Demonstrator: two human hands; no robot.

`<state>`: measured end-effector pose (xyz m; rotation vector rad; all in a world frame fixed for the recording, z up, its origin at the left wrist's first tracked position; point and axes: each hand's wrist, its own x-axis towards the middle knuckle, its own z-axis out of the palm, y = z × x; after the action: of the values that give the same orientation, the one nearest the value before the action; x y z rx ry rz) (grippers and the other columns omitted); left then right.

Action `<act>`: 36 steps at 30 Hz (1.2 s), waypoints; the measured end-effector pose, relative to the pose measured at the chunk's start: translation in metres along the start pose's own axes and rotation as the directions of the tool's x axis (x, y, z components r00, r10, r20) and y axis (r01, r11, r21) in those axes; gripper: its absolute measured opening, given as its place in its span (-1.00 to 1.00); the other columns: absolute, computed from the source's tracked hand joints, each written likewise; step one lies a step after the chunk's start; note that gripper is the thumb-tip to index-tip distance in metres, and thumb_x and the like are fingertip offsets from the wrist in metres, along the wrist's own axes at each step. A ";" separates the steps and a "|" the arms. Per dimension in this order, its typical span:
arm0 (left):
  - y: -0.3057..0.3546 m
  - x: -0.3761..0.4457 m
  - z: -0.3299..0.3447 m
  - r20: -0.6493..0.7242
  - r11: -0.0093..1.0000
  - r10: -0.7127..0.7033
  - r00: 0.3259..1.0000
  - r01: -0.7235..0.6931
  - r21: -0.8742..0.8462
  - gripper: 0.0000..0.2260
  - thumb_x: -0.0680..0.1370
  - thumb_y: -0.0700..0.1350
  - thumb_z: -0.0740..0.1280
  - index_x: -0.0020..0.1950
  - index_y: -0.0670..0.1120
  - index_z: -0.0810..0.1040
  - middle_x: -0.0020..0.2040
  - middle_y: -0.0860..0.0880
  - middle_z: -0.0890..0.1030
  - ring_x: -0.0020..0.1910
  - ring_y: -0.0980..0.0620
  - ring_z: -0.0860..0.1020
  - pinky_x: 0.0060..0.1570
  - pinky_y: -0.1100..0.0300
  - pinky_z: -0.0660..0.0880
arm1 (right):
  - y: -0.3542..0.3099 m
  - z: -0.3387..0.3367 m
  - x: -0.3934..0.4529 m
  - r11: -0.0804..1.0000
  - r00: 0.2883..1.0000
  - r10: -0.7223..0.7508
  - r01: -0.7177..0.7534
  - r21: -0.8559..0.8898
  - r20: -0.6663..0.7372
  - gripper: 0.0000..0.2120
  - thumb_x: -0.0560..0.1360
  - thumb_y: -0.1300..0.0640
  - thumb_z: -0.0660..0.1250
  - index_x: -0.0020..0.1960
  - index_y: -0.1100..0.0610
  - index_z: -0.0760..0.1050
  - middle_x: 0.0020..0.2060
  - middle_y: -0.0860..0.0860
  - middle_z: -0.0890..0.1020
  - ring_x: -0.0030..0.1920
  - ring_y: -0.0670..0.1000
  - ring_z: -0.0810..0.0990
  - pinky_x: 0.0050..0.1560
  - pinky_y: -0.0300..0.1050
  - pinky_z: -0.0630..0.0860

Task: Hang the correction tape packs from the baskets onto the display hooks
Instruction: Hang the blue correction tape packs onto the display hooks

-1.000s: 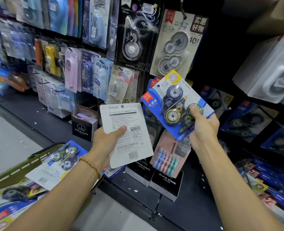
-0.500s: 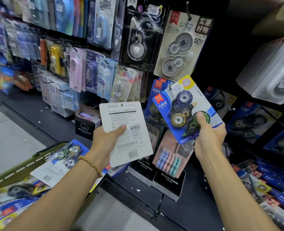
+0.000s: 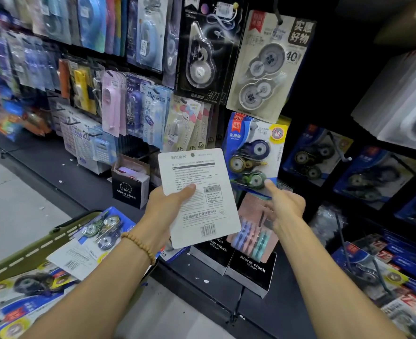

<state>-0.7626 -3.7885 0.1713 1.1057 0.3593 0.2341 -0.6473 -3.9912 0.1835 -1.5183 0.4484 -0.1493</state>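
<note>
Since a second ago the blue correction tape pack (image 3: 253, 155) has left the right hand's grasp, going from tilted at frame centre to hanging upright against the display just right of centre. The right hand (image 3: 283, 206) is now released, its thumb tip at the pack's lower edge. The left hand (image 3: 167, 211) grasps a white-backed pack (image 3: 199, 196), back side showing, at centre. More packs lie in the olive basket (image 3: 31, 253), lower left.
</note>
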 end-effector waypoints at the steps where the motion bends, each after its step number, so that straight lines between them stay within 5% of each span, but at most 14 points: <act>1: 0.000 0.001 0.001 0.023 1.000 -0.005 1.000 0.005 0.011 -0.88 0.59 -0.22 0.40 0.10 -0.09 0.66 0.03 -0.06 0.74 0.01 -0.10 0.71 0.00 -0.04 0.62 | 0.001 -0.005 -0.003 0.997 0.997 -0.058 0.055 -0.056 -0.055 -0.62 0.44 0.00 0.56 0.09 0.19 0.51 0.06 0.09 0.62 0.08 0.12 0.63 0.10 0.02 0.58; 4: -0.003 0.000 0.008 0.091 0.998 -0.028 0.995 0.023 0.050 -0.89 0.58 -0.21 0.40 0.09 -0.09 0.67 0.04 -0.07 0.74 0.03 -0.10 0.71 0.02 -0.03 0.61 | -0.001 -0.022 -0.020 0.956 0.963 -0.267 0.261 -0.134 -0.030 -0.70 0.51 0.02 0.49 0.13 0.17 0.56 0.03 0.02 0.62 0.08 0.07 0.61 -0.01 -0.16 0.46; 6: -0.004 -0.002 0.014 0.136 0.996 -0.048 0.990 0.037 0.083 -0.88 0.58 -0.20 0.40 0.10 -0.10 0.67 0.04 -0.07 0.74 0.04 -0.10 0.71 0.06 -0.04 0.61 | -0.004 -0.029 -0.033 0.956 0.943 -0.237 0.270 -0.119 0.233 -0.82 0.55 0.01 0.44 0.01 0.12 0.62 -0.06 0.02 0.69 -0.02 0.02 0.68 -0.08 -0.18 0.54; 9: -0.007 -0.007 0.022 0.230 0.992 -0.075 0.970 0.049 0.118 -0.79 0.57 -0.21 0.40 0.20 -0.15 0.64 0.10 -0.09 0.72 0.09 -0.11 0.69 0.13 -0.06 0.58 | -0.009 -0.032 -0.053 0.973 0.793 -0.076 0.193 -0.130 0.605 -0.83 0.59 0.04 0.38 0.04 0.14 0.63 -0.09 0.06 0.75 -0.11 0.03 0.73 -0.08 -0.08 0.63; 12: -0.008 -0.016 0.028 0.312 0.990 -0.067 0.948 0.023 0.143 -0.80 0.57 -0.24 0.40 0.19 -0.14 0.64 0.09 -0.08 0.73 0.06 -0.07 0.71 -0.01 0.05 0.63 | -0.004 -0.031 -0.061 0.980 0.734 -0.014 0.143 -0.135 0.679 -0.81 0.58 0.15 0.40 0.15 0.20 0.62 0.01 0.10 0.74 0.04 0.11 0.73 0.12 0.07 0.64; 15: -0.012 -0.020 0.030 0.195 0.956 0.076 0.978 -0.128 0.265 -0.76 0.53 -0.23 0.46 0.17 -0.09 0.59 0.06 -0.02 0.73 -0.04 0.08 0.71 -0.21 0.32 0.59 | -0.002 -0.029 -0.064 0.994 0.777 -0.011 0.076 -0.077 0.629 -0.86 0.60 0.23 0.36 0.13 0.23 0.62 0.01 0.13 0.74 0.03 0.14 0.73 0.12 0.13 0.65; 18: -0.017 -0.021 0.027 0.275 0.674 0.315 0.908 -0.418 0.609 -0.61 0.46 -0.06 0.55 0.23 0.09 0.50 0.18 0.19 0.56 0.13 0.28 0.56 -0.02 0.45 0.47 | -0.004 -0.023 -0.061 1.000 0.887 0.003 -0.010 0.013 0.462 -0.90 0.62 0.27 0.31 0.05 0.21 0.61 -0.06 0.13 0.74 -0.04 0.15 0.73 0.12 0.18 0.63; 22: -0.028 -0.029 0.024 0.609 0.375 0.119 0.784 -0.604 0.704 -0.09 0.18 0.49 0.45 0.47 0.32 0.27 0.52 0.32 0.13 0.55 0.30 0.01 0.52 0.20 -0.07 | -0.012 -0.020 -0.058 0.990 0.931 0.067 -0.108 0.095 0.359 -0.86 0.64 0.28 0.24 -0.05 0.22 0.55 -0.22 0.11 0.70 -0.15 0.15 0.69 0.21 0.28 0.57; 25: -0.039 -0.022 0.025 0.571 0.236 0.382 0.727 -0.674 0.700 -0.44 0.42 0.29 0.47 0.39 0.34 0.41 0.49 0.23 0.37 0.58 0.09 0.20 0.56 -0.13 -0.23 | -0.016 -0.022 -0.066 0.979 0.924 0.060 -0.129 0.161 0.378 -0.84 0.65 0.22 0.23 0.02 0.24 0.56 -0.27 0.09 0.70 -0.18 0.12 0.67 0.14 0.15 0.60; 28: -0.036 -0.024 0.037 0.331 0.465 0.599 0.729 -0.654 0.597 -0.72 0.57 -0.05 0.43 0.27 0.10 0.63 0.19 0.21 0.64 0.25 0.11 0.55 0.53 -0.07 0.15 | -0.019 -0.031 -0.072 0.971 0.869 0.006 -0.124 0.206 0.495 -0.57 0.68 -0.13 0.14 0.19 0.21 0.54 -0.12 0.12 0.73 -0.14 0.09 0.74 -0.07 -0.01 0.63; 30: -0.027 -0.031 0.046 0.187 0.733 0.513 0.838 -0.541 0.411 -0.89 0.60 -0.12 0.39 0.10 0.01 0.66 -0.09 0.20 0.71 -0.03 0.19 0.61 0.16 0.32 0.47 | -0.016 -0.037 -0.071 0.985 0.873 -0.014 -0.073 0.159 0.487 -0.44 0.65 -0.26 0.08 0.18 0.20 0.55 -0.02 0.14 0.73 -0.09 0.07 0.74 -0.10 -0.04 0.62; 31: -0.022 -0.034 0.049 0.114 0.847 0.436 0.893 -0.449 0.284 -0.92 0.61 -0.15 0.37 0.04 -0.01 0.65 -0.15 0.18 0.71 -0.08 0.18 0.63 0.02 0.36 0.53 | -0.013 -0.039 -0.071 0.993 0.893 -0.013 -0.039 0.107 0.450 -0.46 0.65 -0.25 0.12 0.15 0.21 0.58 -0.04 0.13 0.73 -0.13 0.06 0.73 -0.11 -0.06 0.62; 33: -0.018 -0.034 0.050 0.033 0.970 0.243 0.970 -0.243 0.008 -0.90 0.62 -0.14 0.35 0.08 -0.08 0.64 -0.02 0.02 0.74 0.06 0.01 0.68 0.12 0.06 0.61 | -0.001 -0.040 -0.074 1.000 0.932 0.010 -0.009 -0.005 0.362 -0.57 0.61 -0.17 0.29 0.13 0.21 0.60 -0.14 0.10 0.68 -0.22 0.02 0.64 -0.19 -0.11 0.57; 36: -0.016 -0.036 0.051 0.039 0.971 0.050 0.998 -0.039 -0.236 -0.74 0.64 -0.13 0.29 0.30 -0.19 0.57 0.20 -0.20 0.67 0.24 -0.22 0.61 0.24 -0.31 0.51 | 0.012 -0.040 -0.078 0.996 0.926 0.088 -0.083 -0.029 0.366 -0.66 0.54 -0.14 0.41 0.09 0.14 0.60 -0.11 0.10 0.68 -0.17 0.04 0.64 -0.13 -0.07 0.59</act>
<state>-0.7753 -3.8502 0.1835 0.8841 0.2594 0.2839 -0.7355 -3.9993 0.1867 -1.4949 0.2141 0.2059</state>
